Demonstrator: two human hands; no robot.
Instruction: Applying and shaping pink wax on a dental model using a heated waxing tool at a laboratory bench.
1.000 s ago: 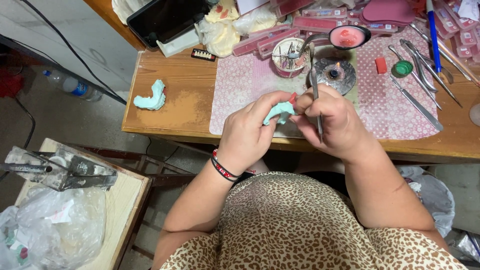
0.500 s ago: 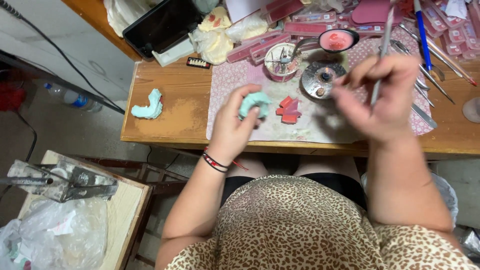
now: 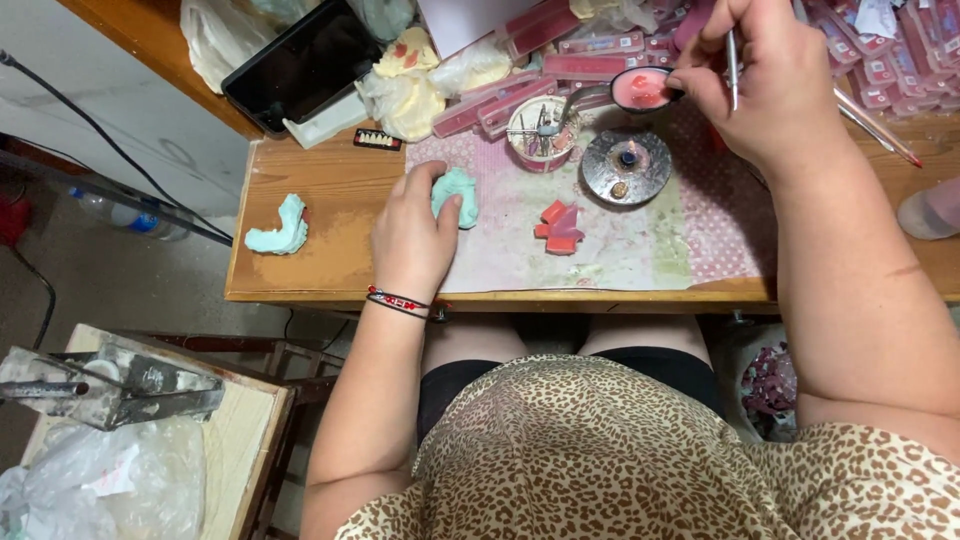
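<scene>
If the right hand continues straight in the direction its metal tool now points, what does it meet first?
Probably the small dark dish of pink wax: the right hand holds the thin metal tool beside its rim. Depth is unclear, so the tip may already touch it.
</scene>
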